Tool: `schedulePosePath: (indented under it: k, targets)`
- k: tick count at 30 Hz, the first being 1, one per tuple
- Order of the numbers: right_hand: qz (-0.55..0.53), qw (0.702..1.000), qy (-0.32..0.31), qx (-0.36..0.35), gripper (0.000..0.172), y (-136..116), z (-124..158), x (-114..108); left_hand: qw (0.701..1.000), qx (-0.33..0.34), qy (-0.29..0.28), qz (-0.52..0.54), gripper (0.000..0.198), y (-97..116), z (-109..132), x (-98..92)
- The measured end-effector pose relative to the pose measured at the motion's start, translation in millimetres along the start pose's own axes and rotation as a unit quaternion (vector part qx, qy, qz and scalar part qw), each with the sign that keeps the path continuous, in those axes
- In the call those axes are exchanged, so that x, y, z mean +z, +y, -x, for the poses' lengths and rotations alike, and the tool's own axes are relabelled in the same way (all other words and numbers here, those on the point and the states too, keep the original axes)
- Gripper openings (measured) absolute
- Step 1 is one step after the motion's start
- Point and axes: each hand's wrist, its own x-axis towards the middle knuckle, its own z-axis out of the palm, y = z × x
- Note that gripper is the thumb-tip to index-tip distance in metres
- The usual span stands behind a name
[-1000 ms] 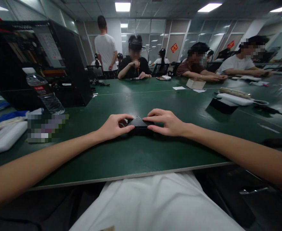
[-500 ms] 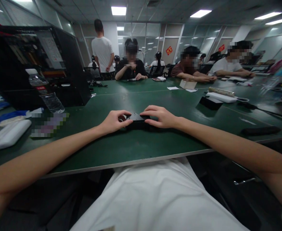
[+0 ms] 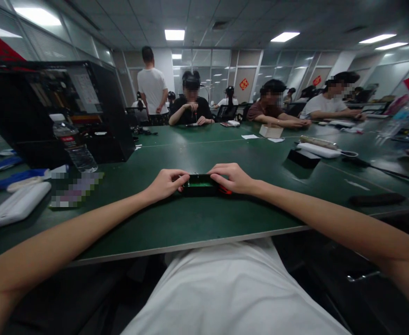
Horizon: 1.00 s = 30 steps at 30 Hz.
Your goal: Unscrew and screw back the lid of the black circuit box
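On the green table (image 3: 148,223) a small black rectangular box (image 3: 200,191) lies in front of me. Bright green shows inside it, below a thin dark edge along its back; whether this is a circuit board I cannot tell. My left hand (image 3: 167,184) pinches the box's left end between thumb and fingers. At the right end, my right hand (image 3: 234,178) is closed with its thumb at the upper corner and its fingertips behind. A small red-orange thing (image 3: 226,190) peeks out under the right hand, partly hidden.
To the left are a black computer case (image 3: 113,121), a water bottle (image 3: 77,146) and a white power bank (image 3: 19,204). A black open box (image 3: 304,159) and a white device (image 3: 318,150) lie to the right. Several people sit across the table; a person (image 3: 152,88) stands behind.
The flat dark top between my hands has given way to an open view of the box's green inside. The red-orange thing has come into sight. My view has tilted slightly upward.
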Motion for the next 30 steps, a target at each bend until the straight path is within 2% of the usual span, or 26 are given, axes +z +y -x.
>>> schedulePosePath:
  k: [4,10,26,30]
  targets:
    - [-0.024,0.999,0.004,0.024,0.035,0.6,-2.9,0.5,1.0,-0.006,0.01,-0.01,0.046,4.1,-1.0,0.5]
    - [-0.07,0.993,0.002,0.095,0.04,5.7,-6.6,3.3,0.999,-0.009,0.031,-0.029,0.046,9.0,-2.7,1.2]
    - [-0.105,0.981,-0.003,0.165,0.046,5.6,-7.5,6.3,0.999,-0.003,0.043,-0.004,0.038,8.4,1.3,-1.7]
    - [-0.115,0.977,0.013,0.177,0.044,2.5,-8.2,6.1,0.998,-0.008,0.06,0.011,0.034,10.1,1.5,-0.4]
